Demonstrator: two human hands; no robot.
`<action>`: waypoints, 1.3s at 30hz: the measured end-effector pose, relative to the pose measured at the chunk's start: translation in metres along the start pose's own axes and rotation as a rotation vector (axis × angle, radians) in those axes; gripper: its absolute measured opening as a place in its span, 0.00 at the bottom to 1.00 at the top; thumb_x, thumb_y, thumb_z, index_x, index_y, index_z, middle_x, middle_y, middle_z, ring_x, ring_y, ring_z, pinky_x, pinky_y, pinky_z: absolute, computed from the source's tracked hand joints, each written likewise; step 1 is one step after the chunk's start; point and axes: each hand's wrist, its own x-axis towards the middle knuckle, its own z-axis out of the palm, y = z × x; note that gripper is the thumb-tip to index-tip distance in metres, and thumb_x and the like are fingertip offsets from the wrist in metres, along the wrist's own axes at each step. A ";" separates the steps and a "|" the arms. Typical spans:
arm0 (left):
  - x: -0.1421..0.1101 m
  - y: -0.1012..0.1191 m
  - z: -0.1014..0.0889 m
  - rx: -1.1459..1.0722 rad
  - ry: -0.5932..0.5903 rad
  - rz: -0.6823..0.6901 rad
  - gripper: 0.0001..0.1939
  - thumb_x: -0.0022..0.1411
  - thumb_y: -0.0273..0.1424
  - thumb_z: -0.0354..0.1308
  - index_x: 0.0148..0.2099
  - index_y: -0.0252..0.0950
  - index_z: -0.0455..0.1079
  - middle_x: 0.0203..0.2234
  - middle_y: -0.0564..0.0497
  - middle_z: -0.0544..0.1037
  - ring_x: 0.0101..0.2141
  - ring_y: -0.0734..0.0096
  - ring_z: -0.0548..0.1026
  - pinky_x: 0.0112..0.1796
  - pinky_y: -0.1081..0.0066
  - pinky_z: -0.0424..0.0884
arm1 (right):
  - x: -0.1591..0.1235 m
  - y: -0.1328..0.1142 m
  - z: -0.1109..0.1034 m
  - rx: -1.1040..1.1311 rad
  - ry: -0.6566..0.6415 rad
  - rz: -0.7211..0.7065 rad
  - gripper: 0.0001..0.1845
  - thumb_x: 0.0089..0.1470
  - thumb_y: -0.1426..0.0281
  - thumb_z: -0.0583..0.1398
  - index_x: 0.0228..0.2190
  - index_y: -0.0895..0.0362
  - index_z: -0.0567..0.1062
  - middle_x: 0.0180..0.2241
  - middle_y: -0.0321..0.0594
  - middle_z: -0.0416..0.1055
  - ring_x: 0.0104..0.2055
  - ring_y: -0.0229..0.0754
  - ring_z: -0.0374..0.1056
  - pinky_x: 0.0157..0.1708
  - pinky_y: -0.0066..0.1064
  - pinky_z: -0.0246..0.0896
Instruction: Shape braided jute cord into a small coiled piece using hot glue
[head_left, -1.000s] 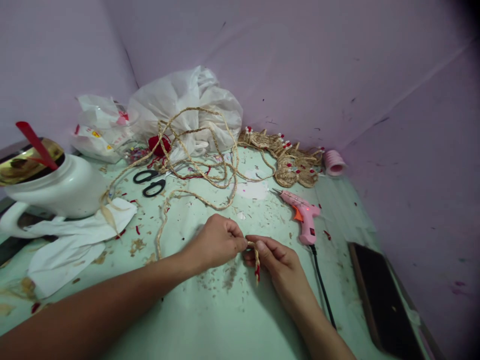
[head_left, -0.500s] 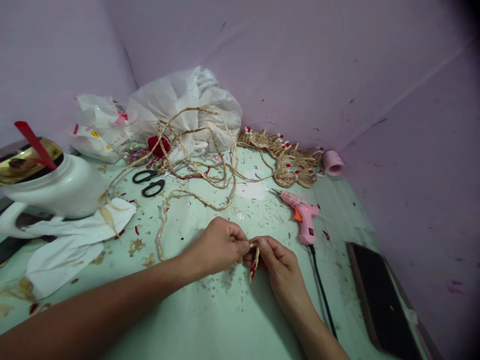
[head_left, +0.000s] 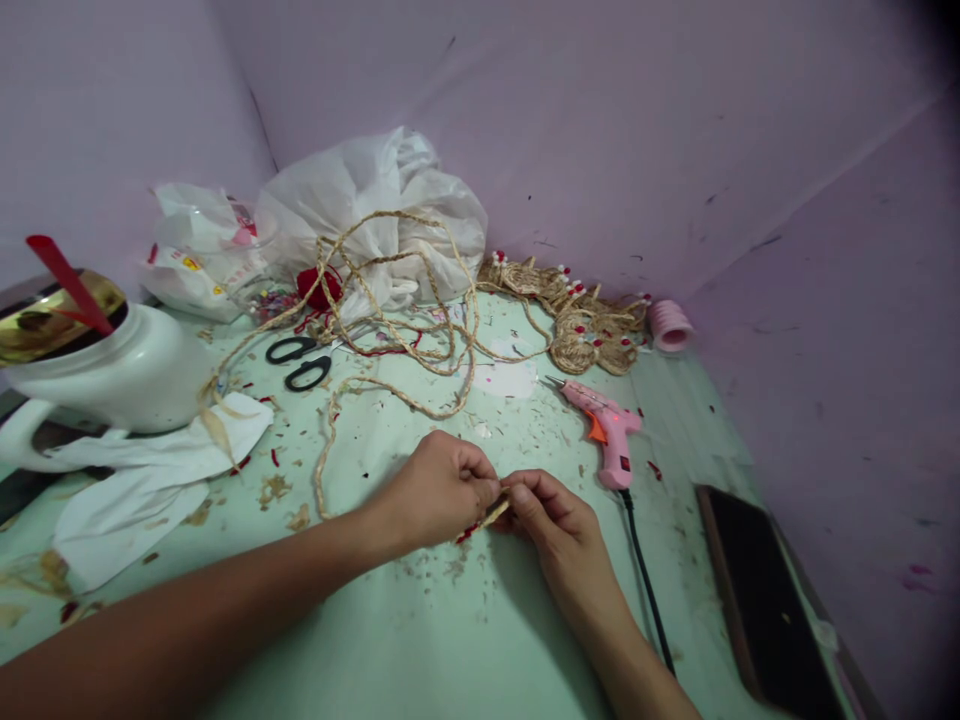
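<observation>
Low over the front middle of the table, my left hand [head_left: 452, 490] and my right hand [head_left: 551, 515] meet fingertip to fingertip. Both are closed in a pinch on a braided straw cord [head_left: 493, 515]. Its short end, tipped with red yarn, slants down and left beneath my left fingers. The rest of the cord passes behind my left forearm and winds in loose loops toward the back. Right of my hands lies a pink glue gun [head_left: 611, 435] with an orange trigger, nozzle pointing up and left.
Black-handled scissors [head_left: 307, 372] lie among the cord loops. Behind are a white plastic bag [head_left: 375, 190], red yarn [head_left: 319, 287] and beaded braided pieces [head_left: 592, 340]. A white jug [head_left: 150, 370] stands left, a pink spool [head_left: 670, 327] at back right, a dark phone [head_left: 765, 600] at right.
The cord's red-tipped end has swung from hanging down between my hands to slanting left under my left fingers. My hands stay almost in place.
</observation>
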 end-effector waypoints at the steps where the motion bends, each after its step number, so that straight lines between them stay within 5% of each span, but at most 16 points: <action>1: 0.000 0.000 0.000 -0.001 0.002 0.005 0.07 0.48 0.31 0.52 0.22 0.33 0.67 0.11 0.57 0.65 0.13 0.80 0.60 0.13 0.80 0.57 | 0.000 0.000 0.000 0.001 0.000 0.002 0.12 0.49 0.61 0.61 0.26 0.57 0.73 0.22 0.34 0.68 0.26 0.36 0.62 0.28 0.27 0.59; 20: -0.004 0.004 -0.002 0.101 -0.047 0.104 0.07 0.49 0.32 0.54 0.28 0.33 0.70 0.17 0.55 0.70 0.19 0.78 0.65 0.20 0.78 0.59 | 0.000 0.001 0.001 0.075 0.021 -0.020 0.11 0.48 0.63 0.62 0.24 0.57 0.70 0.21 0.32 0.65 0.25 0.33 0.60 0.27 0.25 0.57; 26: -0.011 0.009 -0.003 0.392 0.120 0.207 0.10 0.48 0.34 0.58 0.34 0.37 0.69 0.25 0.54 0.72 0.26 0.73 0.67 0.26 0.75 0.61 | -0.001 0.002 0.000 0.214 0.071 0.023 0.11 0.50 0.62 0.61 0.26 0.56 0.68 0.26 0.33 0.67 0.28 0.35 0.64 0.31 0.28 0.62; 29: -0.008 0.013 -0.007 0.308 0.091 0.155 0.13 0.48 0.37 0.58 0.36 0.36 0.68 0.26 0.52 0.72 0.27 0.73 0.68 0.26 0.75 0.63 | -0.002 0.001 0.001 0.212 0.083 0.006 0.11 0.50 0.62 0.61 0.25 0.56 0.68 0.24 0.32 0.66 0.26 0.35 0.63 0.30 0.26 0.61; 32: 0.000 0.019 -0.017 0.141 0.084 -0.045 0.23 0.48 0.42 0.57 0.45 0.35 0.65 0.36 0.47 0.72 0.29 0.70 0.70 0.24 0.74 0.65 | -0.002 -0.001 0.000 0.206 0.146 -0.009 0.12 0.50 0.60 0.61 0.27 0.56 0.70 0.23 0.32 0.67 0.26 0.34 0.64 0.30 0.26 0.60; 35: 0.003 0.025 -0.028 0.168 0.228 -0.108 0.24 0.51 0.42 0.54 0.48 0.34 0.63 0.40 0.45 0.71 0.30 0.68 0.71 0.24 0.72 0.66 | 0.000 -0.002 -0.003 0.212 0.262 -0.029 0.13 0.47 0.59 0.63 0.27 0.56 0.71 0.25 0.31 0.67 0.25 0.33 0.64 0.29 0.25 0.59; 39: -0.011 0.034 -0.029 0.549 0.526 0.296 0.12 0.52 0.37 0.55 0.37 0.38 0.70 0.36 0.50 0.73 0.33 0.68 0.70 0.33 0.70 0.65 | 0.002 -0.005 -0.004 0.220 0.329 -0.019 0.15 0.43 0.58 0.65 0.26 0.57 0.72 0.23 0.31 0.67 0.24 0.33 0.64 0.28 0.26 0.60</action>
